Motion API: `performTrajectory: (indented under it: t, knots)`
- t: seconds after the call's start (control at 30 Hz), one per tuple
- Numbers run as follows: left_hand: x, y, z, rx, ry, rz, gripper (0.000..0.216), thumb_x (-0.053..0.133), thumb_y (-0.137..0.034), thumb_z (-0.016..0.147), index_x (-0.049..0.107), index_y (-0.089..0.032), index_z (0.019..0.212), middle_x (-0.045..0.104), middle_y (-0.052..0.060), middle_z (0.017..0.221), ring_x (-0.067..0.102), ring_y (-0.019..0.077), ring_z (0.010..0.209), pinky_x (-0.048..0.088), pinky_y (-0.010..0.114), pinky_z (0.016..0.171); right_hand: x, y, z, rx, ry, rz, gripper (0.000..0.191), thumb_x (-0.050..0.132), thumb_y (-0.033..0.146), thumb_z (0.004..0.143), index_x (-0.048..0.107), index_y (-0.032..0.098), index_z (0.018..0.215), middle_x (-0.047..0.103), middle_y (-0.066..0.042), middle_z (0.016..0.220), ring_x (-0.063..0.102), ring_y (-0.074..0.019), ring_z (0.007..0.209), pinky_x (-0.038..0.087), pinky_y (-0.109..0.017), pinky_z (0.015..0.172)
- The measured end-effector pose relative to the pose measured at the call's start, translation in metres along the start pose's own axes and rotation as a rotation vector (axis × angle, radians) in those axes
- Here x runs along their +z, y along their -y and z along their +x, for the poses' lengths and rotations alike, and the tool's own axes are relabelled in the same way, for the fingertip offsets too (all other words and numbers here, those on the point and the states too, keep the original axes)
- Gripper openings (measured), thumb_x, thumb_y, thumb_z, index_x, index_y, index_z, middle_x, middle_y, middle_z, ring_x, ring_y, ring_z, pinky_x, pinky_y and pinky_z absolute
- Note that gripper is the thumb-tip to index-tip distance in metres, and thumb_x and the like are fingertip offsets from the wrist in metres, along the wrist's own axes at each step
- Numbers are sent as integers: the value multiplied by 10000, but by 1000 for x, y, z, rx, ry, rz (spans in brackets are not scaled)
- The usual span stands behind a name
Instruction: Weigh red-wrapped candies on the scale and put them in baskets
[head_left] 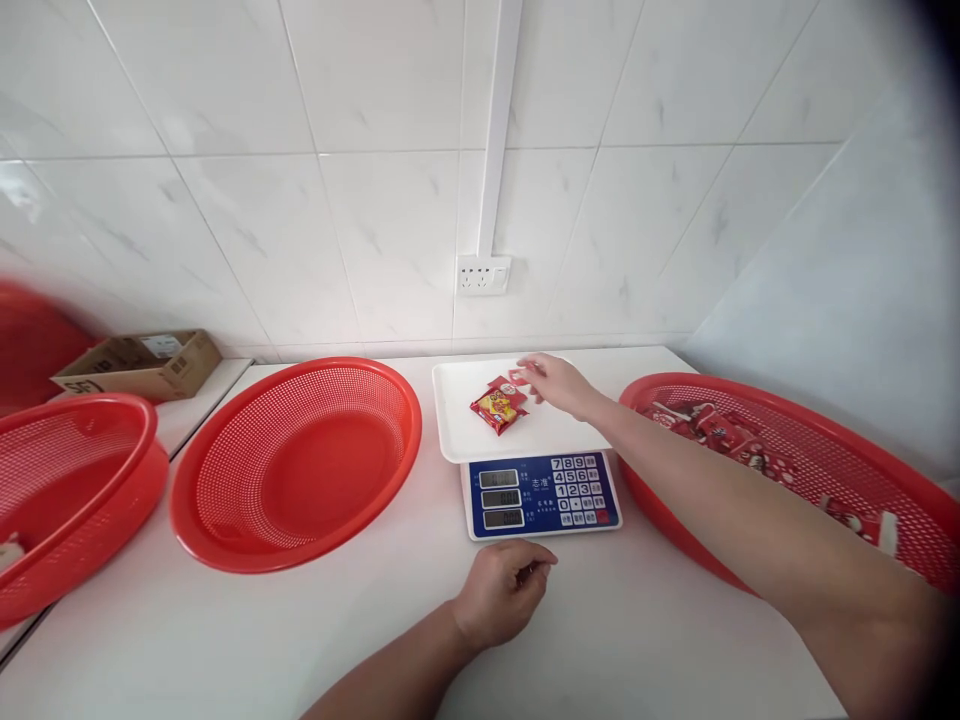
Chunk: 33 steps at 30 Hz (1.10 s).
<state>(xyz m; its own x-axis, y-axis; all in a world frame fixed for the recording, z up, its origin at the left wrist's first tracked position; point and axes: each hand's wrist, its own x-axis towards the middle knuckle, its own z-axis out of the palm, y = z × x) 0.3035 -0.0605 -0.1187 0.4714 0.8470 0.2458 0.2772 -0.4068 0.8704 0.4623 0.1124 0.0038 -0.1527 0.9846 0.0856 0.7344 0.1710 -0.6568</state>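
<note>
A digital scale (540, 495) with a blue keypad and a white weighing tray (457, 420) stands mid-counter. A few red snack packets (498, 406) lie on the tray. My right hand (559, 383) reaches over the tray's far right part and pinches a small red packet (519, 376) at its fingertips. My left hand (504, 592) rests on the counter just in front of the scale, fingers curled in; nothing shows in it.
An empty red perforated basket (296, 462) sits left of the scale. A red basket (795, 470) with several red packets is at right, under my right arm. Another red basket (71, 490) and a cardboard box (142, 363) are far left. A wall socket (482, 274) is behind.
</note>
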Motion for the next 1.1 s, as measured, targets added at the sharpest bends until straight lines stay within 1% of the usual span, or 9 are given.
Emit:
performTrajectory:
  t: [0.13, 0.2, 0.27, 0.33, 0.4, 0.5, 0.67, 0.87, 1.1]
  knots:
    - [-2, 2, 1, -9, -23, -11, 236, 478, -197, 819, 678, -175, 941, 703, 55, 806, 628, 145, 669, 510, 242, 613, 9, 71, 12, -112, 138, 245, 371, 375, 319, 943, 468, 167, 1269, 624, -97, 1126, 657, -144, 847, 561, -319, 777]
    - [-4, 3, 2, -21, -54, -20, 226, 483, -202, 815, 678, -167, 924, 698, 60, 805, 623, 145, 668, 507, 242, 610, 11, 99, 17, -217, 300, 418, 456, 373, 356, 950, 339, 192, 1374, 566, -86, 1232, 620, -148, 998, 524, -331, 863]
    - [-7, 2, 4, -39, -84, -32, 220, 483, -210, 817, 677, -169, 911, 696, 59, 813, 618, 144, 671, 506, 241, 611, 9, 112, 20, -303, 414, 475, 567, 423, 409, 928, 233, 214, 1425, 436, -90, 1383, 485, -189, 1208, 455, -384, 954]
    - [-9, 2, 6, -57, -100, -42, 223, 479, -218, 822, 677, -173, 913, 694, 55, 819, 610, 140, 666, 503, 237, 604, 8, 106, 21, -303, 415, 355, 650, 461, 479, 891, 214, 223, 1435, 303, -91, 1479, 322, -228, 1331, 391, -417, 1010]
    - [-9, 1, 6, -69, -97, -49, 230, 476, -219, 824, 680, -173, 920, 692, 54, 816, 603, 134, 659, 495, 229, 598, 8, 86, 20, -211, 353, 152, 678, 453, 535, 870, 246, 217, 1431, 271, -97, 1497, 275, -244, 1354, 361, -414, 1036]
    - [-7, 2, 5, -54, -84, -56, 242, 472, -211, 824, 683, -162, 931, 690, 56, 806, 598, 129, 660, 483, 217, 600, 11, 47, 16, -80, 286, -43, 675, 467, 547, 846, 309, 212, 1410, 314, -116, 1476, 324, -275, 1329, 326, -434, 1055]
    - [-2, 4, 2, -25, -67, -19, 244, 477, -183, 810, 688, -155, 930, 693, 51, 783, 588, 121, 622, 476, 212, 592, 20, 6, 5, -56, 252, -154, 761, 641, 524, 716, 404, 188, 1356, 430, -153, 1394, 415, -321, 1258, 342, -442, 1025]
    - [-4, 2, 2, -20, -73, 2, 239, 483, -173, 809, 684, -176, 937, 707, 44, 838, 629, 133, 692, 506, 225, 660, 29, 0, 2, -95, 234, -215, 624, 681, 437, 690, 506, 215, 1246, 559, -115, 1231, 523, -292, 1119, 411, -390, 930]
    - [-4, 2, 2, -25, -74, 27, 238, 478, -170, 817, 678, -181, 947, 708, 40, 845, 644, 139, 744, 515, 230, 697, 33, 9, -2, -42, 170, -259, 510, 714, 245, 581, 609, 241, 1080, 469, -97, 1187, 504, -273, 1091, 400, -378, 935]
